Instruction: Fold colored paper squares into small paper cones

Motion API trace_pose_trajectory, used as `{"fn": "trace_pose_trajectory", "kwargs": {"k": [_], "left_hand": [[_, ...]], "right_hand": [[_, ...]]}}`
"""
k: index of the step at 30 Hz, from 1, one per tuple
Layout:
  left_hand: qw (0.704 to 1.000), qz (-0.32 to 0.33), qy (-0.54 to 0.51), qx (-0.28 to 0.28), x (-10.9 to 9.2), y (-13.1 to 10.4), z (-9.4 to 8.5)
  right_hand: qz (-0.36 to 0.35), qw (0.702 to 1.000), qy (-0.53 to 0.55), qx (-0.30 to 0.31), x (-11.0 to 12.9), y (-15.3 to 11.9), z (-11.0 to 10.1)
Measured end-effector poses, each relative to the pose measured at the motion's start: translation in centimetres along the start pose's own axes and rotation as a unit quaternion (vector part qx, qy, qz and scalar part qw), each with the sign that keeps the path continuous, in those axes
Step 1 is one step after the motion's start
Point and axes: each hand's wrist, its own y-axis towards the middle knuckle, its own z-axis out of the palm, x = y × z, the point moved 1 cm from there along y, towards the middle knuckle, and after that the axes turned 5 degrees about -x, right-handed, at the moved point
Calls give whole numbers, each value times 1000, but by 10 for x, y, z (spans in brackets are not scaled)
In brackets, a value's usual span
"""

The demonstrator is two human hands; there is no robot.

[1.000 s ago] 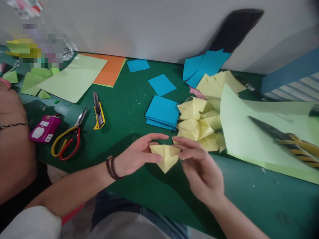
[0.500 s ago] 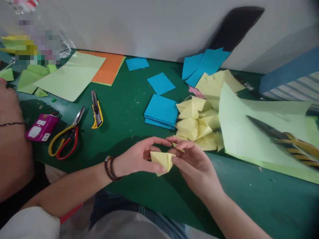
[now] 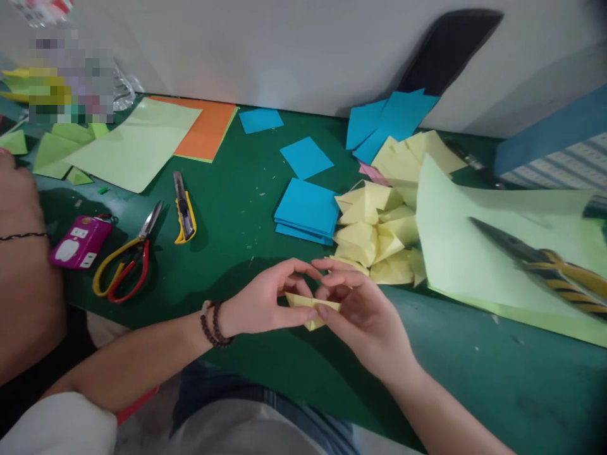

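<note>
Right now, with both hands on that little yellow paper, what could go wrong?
The left hand and right hand both pinch the yellow paper, so pressing too hard might crumple it. The right hand is close to the folded yellow pieces; a stray finger could knock them. The right-hand scissors lie on a pale green sheet, tip toward those pieces; a bump might scratch the sheet.

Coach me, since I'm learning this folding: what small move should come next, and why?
Perhaps press the folded yellow paper gently with both thumbs: the left hand and right hand both hold it, thumbs close together near its middle.
</note>
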Motion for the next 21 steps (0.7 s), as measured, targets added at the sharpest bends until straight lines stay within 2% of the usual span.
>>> {"fn": "trace_pose_trajectory", "kwargs": {"k": [8, 21], "left_hand": [[999, 17, 20, -32, -2, 0, 1], [999, 15, -19, -24, -3, 1, 4]], "right_hand": [[19, 1000, 23, -5, 0, 1, 1], [-35, 999, -15, 0, 0, -1, 5]]}}
